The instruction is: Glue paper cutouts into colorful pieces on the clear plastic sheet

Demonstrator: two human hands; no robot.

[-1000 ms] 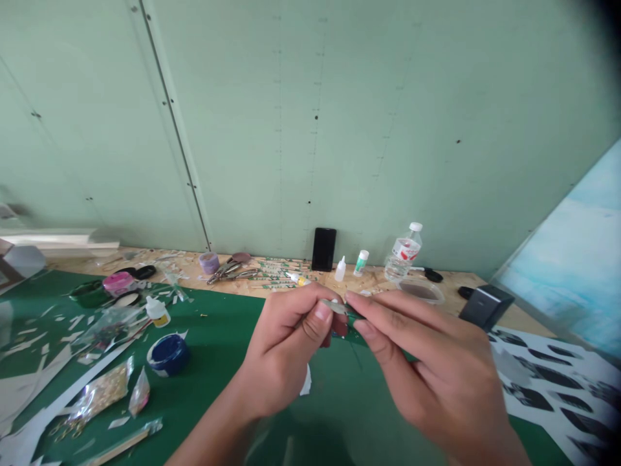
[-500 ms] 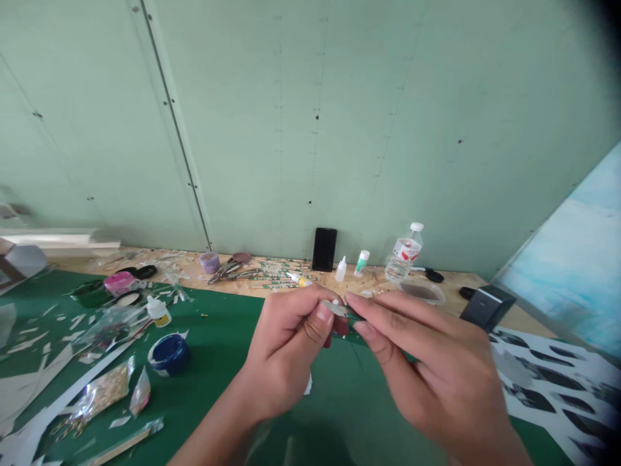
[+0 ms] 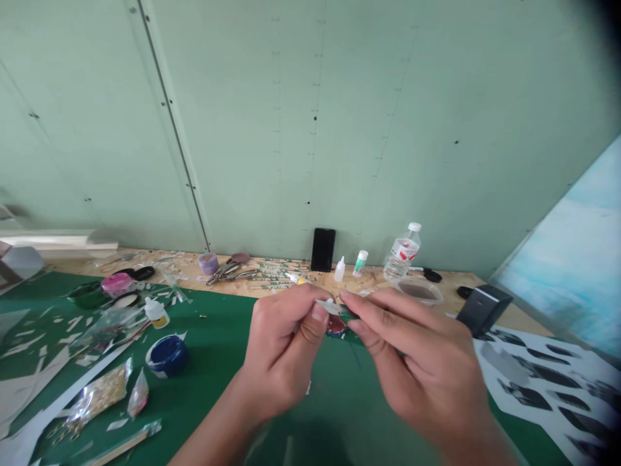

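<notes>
My left hand (image 3: 284,353) pinches a small pale, flat piece (image 3: 332,307) between thumb and bent forefinger. Close on its right, my right hand (image 3: 427,362) is closed at the fingertips on a small dark green, thin item (image 3: 347,315) that meets the pale piece; its kind is too small to make out. The two hands are held up above the green mat (image 3: 339,414), fingertips nearly together. Just behind the fingertips shows a small round pot with reddish-brown content (image 3: 336,325), partly covered by the hands.
On the left lie a dark blue pot (image 3: 167,356), a white glue bottle (image 3: 156,312), a bag of beads (image 3: 101,391) and paper scraps. Along the wall stand a black phone (image 3: 323,249), a water bottle (image 3: 403,252) and pliers (image 3: 233,272). A printed sheet (image 3: 519,414) and black box (image 3: 485,309) are right.
Both hands have shifted slightly left in the picture, still gripping the same pieces. More of the reddish-brown pot shows between the hands. The whole view has moved a little.
</notes>
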